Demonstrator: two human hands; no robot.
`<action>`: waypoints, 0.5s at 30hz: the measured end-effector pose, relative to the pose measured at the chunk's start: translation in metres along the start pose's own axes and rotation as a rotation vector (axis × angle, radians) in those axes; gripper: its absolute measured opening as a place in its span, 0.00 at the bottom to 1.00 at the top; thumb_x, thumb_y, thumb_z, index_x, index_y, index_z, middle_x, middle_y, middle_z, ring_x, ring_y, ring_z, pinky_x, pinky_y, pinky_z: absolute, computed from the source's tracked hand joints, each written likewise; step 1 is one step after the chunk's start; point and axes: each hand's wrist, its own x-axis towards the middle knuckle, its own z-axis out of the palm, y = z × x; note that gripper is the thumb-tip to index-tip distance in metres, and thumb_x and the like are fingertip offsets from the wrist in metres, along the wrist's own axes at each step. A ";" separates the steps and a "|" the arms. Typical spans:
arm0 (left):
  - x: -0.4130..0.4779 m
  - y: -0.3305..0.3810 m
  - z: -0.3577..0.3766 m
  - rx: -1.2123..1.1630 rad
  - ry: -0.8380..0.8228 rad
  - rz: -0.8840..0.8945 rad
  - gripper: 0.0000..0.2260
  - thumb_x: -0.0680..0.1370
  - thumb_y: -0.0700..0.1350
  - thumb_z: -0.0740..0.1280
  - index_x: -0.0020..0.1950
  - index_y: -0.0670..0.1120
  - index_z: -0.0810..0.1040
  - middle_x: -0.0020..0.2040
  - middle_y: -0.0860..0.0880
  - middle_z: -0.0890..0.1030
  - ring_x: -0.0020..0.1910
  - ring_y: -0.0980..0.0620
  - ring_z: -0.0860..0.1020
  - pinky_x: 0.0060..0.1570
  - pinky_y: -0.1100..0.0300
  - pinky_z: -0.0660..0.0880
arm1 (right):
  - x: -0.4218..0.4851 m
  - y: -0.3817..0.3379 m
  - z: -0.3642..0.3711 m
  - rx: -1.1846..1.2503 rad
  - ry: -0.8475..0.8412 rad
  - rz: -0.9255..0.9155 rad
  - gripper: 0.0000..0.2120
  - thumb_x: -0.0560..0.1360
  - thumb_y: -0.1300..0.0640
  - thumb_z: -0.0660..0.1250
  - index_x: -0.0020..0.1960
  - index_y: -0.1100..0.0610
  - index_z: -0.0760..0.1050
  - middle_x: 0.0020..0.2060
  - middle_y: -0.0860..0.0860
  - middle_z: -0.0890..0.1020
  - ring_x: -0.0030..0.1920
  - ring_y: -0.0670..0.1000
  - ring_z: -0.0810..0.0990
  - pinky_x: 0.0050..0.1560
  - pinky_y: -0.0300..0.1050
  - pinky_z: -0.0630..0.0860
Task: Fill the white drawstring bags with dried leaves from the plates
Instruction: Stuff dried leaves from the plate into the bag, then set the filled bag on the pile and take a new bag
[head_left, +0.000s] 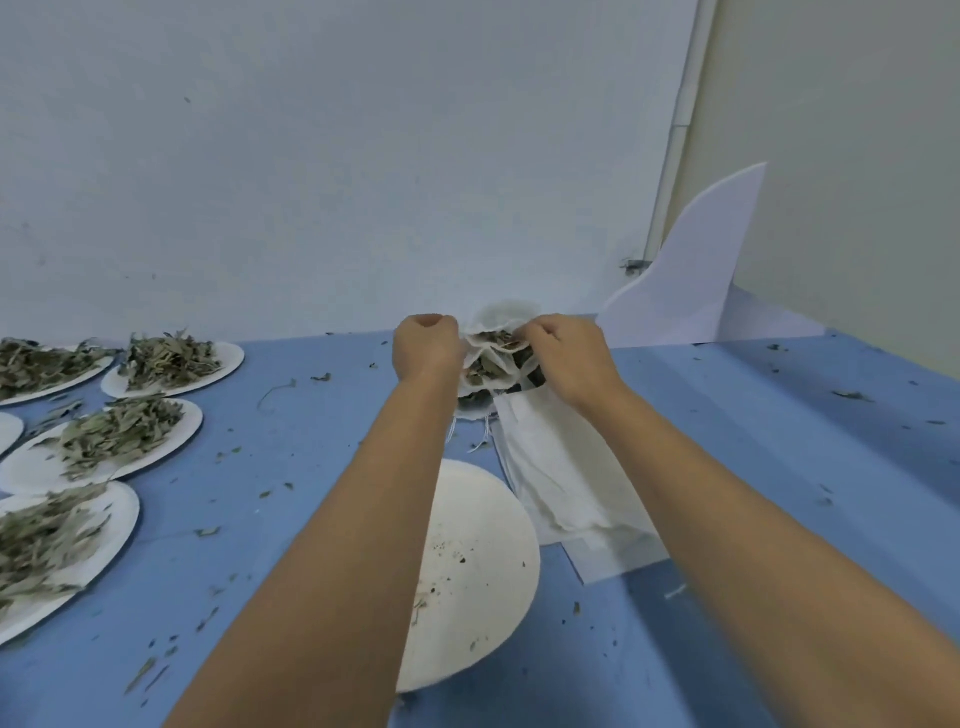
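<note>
Both arms reach out over the blue table (291, 467). My left hand (426, 348) is curled and grips the left edge of a white drawstring bag (491, 358) full of dried leaves. My right hand (563, 353) pinches the bag's mouth from the right. More filled bags lie behind and under it. A stack of flat unfilled white bags (566, 478) lies below my right wrist. An almost bare white plate (478, 566) with crumbs sits under my left forearm. Several plates of dried leaves (119, 436) stand at the left.
A white wall rises just behind the bags. A curved white sheet (691, 280) leans at the back right corner. Leaf crumbs are scattered over the blue table, and a loose stem (275, 389) lies left of my hands.
</note>
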 end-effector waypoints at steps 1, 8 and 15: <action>-0.001 -0.002 -0.003 -0.018 0.020 -0.001 0.11 0.79 0.39 0.59 0.60 0.42 0.75 0.44 0.47 0.78 0.44 0.48 0.75 0.37 0.60 0.69 | -0.002 0.000 -0.001 0.086 0.003 0.036 0.15 0.77 0.58 0.58 0.46 0.65 0.81 0.41 0.58 0.83 0.40 0.54 0.79 0.43 0.42 0.75; -0.016 0.000 -0.023 -0.054 0.057 0.016 0.09 0.80 0.39 0.56 0.56 0.45 0.74 0.40 0.53 0.74 0.34 0.54 0.76 0.33 0.62 0.68 | -0.018 -0.017 -0.012 0.191 0.079 0.110 0.13 0.74 0.57 0.61 0.38 0.58 0.83 0.34 0.59 0.81 0.27 0.48 0.72 0.34 0.45 0.69; -0.051 -0.004 -0.050 -0.030 0.015 0.014 0.09 0.79 0.37 0.57 0.54 0.42 0.76 0.43 0.50 0.78 0.35 0.54 0.75 0.33 0.64 0.68 | -0.054 -0.031 -0.016 0.023 0.172 0.106 0.11 0.75 0.56 0.62 0.41 0.60 0.79 0.40 0.53 0.83 0.45 0.56 0.80 0.43 0.49 0.76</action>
